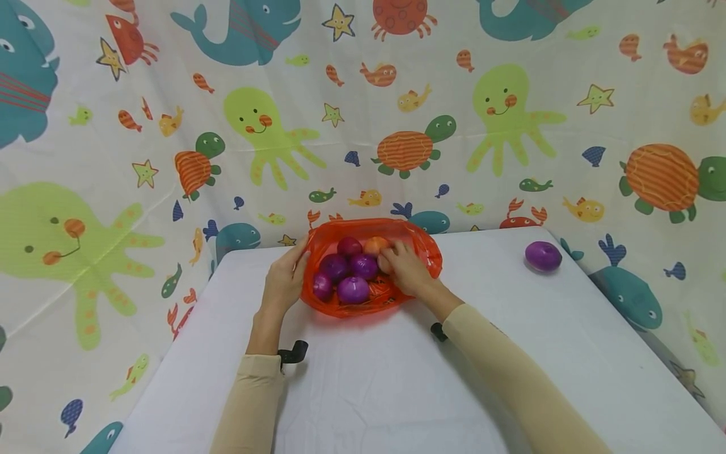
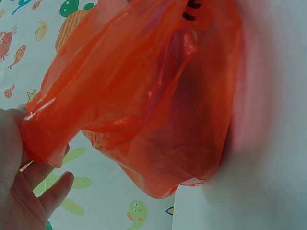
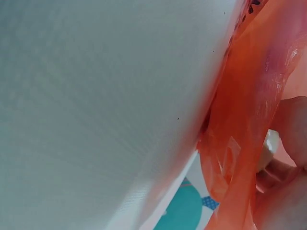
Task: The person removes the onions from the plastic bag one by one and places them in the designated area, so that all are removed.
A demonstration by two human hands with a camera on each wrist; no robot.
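Holding the orange bag open, the left hand pinches its left rim; the right hand, fingers curled on an orange-coloured fruit, should grip gently.

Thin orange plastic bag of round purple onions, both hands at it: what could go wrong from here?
1. The thin orange plastic bag lies wide open on the white table; if the left hand lets its edge drop, the round purple onions could roll out.
2. The lone purple onion sits close to the table's far right edge and might roll off if bumped.
3. The right hand reaching inside may snag the film.
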